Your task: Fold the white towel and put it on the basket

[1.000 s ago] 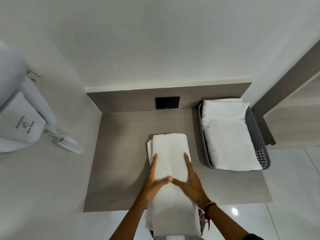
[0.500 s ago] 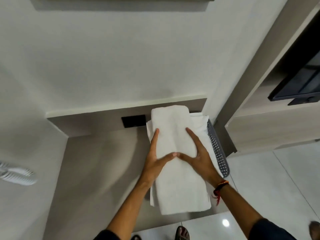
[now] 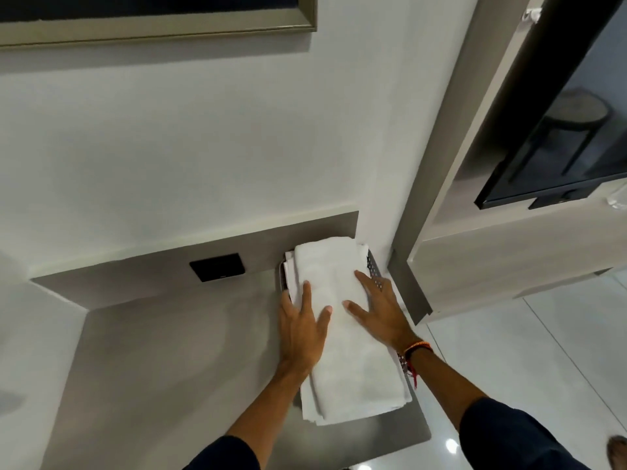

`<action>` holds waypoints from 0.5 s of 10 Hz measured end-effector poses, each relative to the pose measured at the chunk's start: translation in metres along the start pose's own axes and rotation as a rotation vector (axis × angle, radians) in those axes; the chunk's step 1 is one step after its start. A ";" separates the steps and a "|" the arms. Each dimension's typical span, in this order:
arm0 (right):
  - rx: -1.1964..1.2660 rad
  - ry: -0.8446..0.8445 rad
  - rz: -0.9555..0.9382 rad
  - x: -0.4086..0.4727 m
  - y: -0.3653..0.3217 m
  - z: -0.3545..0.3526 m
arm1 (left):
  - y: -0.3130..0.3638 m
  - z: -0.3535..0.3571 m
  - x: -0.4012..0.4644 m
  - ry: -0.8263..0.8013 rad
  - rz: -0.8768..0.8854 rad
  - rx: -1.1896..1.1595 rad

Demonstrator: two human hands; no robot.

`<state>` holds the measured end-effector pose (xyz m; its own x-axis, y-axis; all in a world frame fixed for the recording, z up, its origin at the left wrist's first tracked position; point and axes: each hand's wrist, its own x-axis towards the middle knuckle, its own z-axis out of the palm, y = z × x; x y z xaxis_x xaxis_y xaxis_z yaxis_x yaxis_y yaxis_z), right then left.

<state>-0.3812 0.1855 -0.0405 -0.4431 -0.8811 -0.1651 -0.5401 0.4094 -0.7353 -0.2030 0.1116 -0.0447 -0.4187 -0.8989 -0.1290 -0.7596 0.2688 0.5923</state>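
Note:
The folded white towel (image 3: 353,374) lies lengthwise on top of the grey perforated basket (image 3: 373,266) at the right end of the counter, covering the towels under it. My left hand (image 3: 302,329) holds the towel's left edge, thumb on top and fingers down the side. My right hand (image 3: 378,312) lies on the towel's right side, thumb and forefinger spread on top and the other fingers over the edge. Only a strip of the basket's rim shows beside my right hand.
The grey counter (image 3: 163,361) stretches left of the basket, with a black socket plate (image 3: 217,271) on its back panel. A cabinet edge (image 3: 407,290) stands close on the right, a dark screen (image 3: 556,147) above it. White floor tiles lie at the lower right.
Both hands have carried the folded towel from the middle of the counter to the right and onto the basket. The view has swung up and to the right.

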 end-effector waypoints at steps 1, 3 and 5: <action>-0.359 0.107 -0.265 0.006 -0.006 0.005 | 0.012 0.006 0.005 0.152 0.230 0.308; -0.522 -0.028 -0.227 0.008 0.008 0.022 | 0.006 0.038 0.010 -0.001 0.220 0.431; -0.581 -0.094 -0.248 0.013 -0.008 0.007 | 0.014 0.017 0.014 -0.010 0.297 0.474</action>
